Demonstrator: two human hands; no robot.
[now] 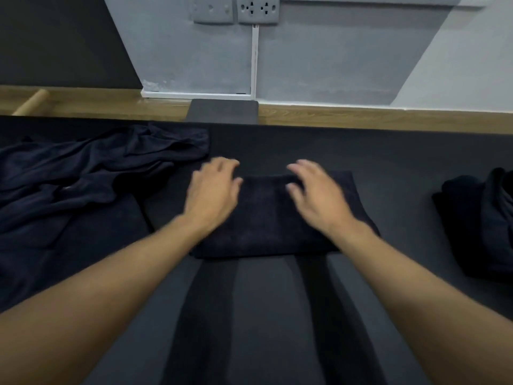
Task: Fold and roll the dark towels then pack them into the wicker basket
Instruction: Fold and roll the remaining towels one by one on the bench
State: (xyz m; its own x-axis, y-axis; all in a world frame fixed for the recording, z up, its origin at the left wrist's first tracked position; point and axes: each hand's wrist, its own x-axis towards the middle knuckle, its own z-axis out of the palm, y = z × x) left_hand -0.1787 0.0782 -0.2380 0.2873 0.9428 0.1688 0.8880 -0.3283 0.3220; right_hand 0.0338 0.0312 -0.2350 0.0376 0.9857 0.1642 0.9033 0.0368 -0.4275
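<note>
A dark folded towel (266, 218) lies flat in the middle of the black table. My left hand (213, 190) hovers over its left edge, fingers spread and blurred, holding nothing. Over the towel's upper right part is my right hand (316, 193), also with fingers apart. A heap of loose dark towels (91, 168) sprawls on the left. More dark cloth (483, 220) is bunched at the right edge. No wicker basket is in view.
The black table (388, 162) ends at a wooden strip (361, 115) along a grey wall with sockets (258, 8). A dark block (222, 111) sits at the table's far edge. A cardboard tube (30, 102) lies at the far left.
</note>
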